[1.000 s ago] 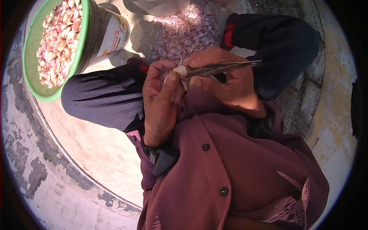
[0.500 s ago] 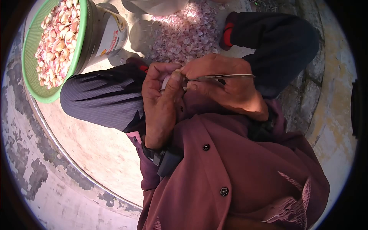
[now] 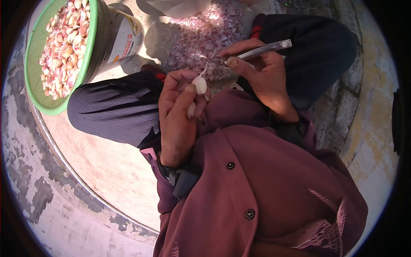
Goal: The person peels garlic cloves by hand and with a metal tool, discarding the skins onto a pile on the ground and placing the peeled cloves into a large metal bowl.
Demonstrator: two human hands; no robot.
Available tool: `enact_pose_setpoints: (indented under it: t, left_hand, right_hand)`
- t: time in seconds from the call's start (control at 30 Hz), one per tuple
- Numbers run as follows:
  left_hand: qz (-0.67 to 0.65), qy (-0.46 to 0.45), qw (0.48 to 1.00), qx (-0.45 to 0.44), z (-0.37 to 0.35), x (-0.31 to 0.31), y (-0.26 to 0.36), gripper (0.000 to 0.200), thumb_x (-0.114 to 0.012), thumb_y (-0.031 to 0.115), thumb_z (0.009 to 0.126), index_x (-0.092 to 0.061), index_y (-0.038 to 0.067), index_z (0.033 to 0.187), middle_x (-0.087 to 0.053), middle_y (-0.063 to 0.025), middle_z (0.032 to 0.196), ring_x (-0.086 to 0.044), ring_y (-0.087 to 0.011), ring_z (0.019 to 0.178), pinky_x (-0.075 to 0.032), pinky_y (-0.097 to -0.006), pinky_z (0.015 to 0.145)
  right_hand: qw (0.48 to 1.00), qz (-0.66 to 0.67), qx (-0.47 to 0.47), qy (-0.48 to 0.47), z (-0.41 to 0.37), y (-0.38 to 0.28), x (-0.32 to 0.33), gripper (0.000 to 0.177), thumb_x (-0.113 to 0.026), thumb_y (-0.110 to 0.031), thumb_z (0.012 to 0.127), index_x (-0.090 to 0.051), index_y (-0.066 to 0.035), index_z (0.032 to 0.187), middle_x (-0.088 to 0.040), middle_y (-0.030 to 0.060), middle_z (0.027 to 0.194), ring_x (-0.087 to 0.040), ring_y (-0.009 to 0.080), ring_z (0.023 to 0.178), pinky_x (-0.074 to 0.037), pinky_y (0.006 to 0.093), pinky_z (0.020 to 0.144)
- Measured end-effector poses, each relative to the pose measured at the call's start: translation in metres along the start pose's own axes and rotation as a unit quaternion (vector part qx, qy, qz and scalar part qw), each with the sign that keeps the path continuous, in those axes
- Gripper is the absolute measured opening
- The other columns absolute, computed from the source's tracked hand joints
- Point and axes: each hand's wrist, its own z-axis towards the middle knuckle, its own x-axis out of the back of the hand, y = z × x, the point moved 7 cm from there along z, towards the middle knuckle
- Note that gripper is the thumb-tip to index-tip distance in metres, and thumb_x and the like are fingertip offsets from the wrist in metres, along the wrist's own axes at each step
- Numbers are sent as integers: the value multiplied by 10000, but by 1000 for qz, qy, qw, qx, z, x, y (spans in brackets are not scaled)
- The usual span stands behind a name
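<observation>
A pale garlic clove (image 3: 200, 84) with a thin strip of skin standing up from its tip is pinched between the thumb and fingers of my left hand (image 3: 179, 115). Another pale piece (image 3: 191, 110) shows lower down against the same fingers. To the right, my right hand (image 3: 265, 77) is closed on a metal tool (image 3: 265, 49), perhaps a small knife, whose wide end points up and right. The two hands are apart. Beyond them a heap of pinkish garlic skins (image 3: 205, 38) lies on the ground.
A green mesh basket (image 3: 92, 40) full of reddish garlic cloves (image 3: 64, 51) rests on a bucket (image 3: 124, 38) at upper left. My bent legs in dark trousers (image 3: 115, 107) flank the skins. A pale rounded object (image 3: 173, 6) is at the top edge.
My right hand has moved away from my left, up and right, and its tool has turned. The clove, largely hidden before, now shows in my left fingers.
</observation>
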Motion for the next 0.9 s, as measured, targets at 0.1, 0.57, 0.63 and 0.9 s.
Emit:
enact_pose_setpoints:
  t: [0.1,0.57,0.63,0.9]
  left_hand:
    - [-48,-75,996,11,5,2,-5,150,-469,62,957,-513,43,1099,-600,-43,898,-446,-39,613,-337,-170,523]
    - [-2,-39,999,-20,5,4,-8,151,-525,173,976,-514,29,1023,-543,-29,759,-356,-33,508,-328,-172,456]
    - [-1,-55,998,-16,5,3,-8,155,-526,175,977,-516,28,1024,-545,-31,754,-356,-34,508,-328,-172,458]
    - [21,-45,999,12,5,7,-11,178,-533,219,974,-565,44,984,-534,-13,709,-375,-26,502,-337,-158,458]
  right_hand:
    - [995,68,34,-69,-4,-7,-19,241,-713,-69,836,-605,6,1038,-661,119,1011,-616,136,942,-492,255,830]
    - [991,56,84,-86,-12,-5,-31,216,-682,30,829,-581,25,1020,-651,154,1006,-640,203,964,-516,289,852]
    - [992,55,85,-81,-11,-4,-30,215,-683,33,828,-582,27,1018,-650,150,995,-640,207,965,-516,290,851]
    - [991,65,90,-70,-11,-6,-31,184,-683,16,836,-584,33,990,-640,134,961,-639,218,959,-519,304,834]
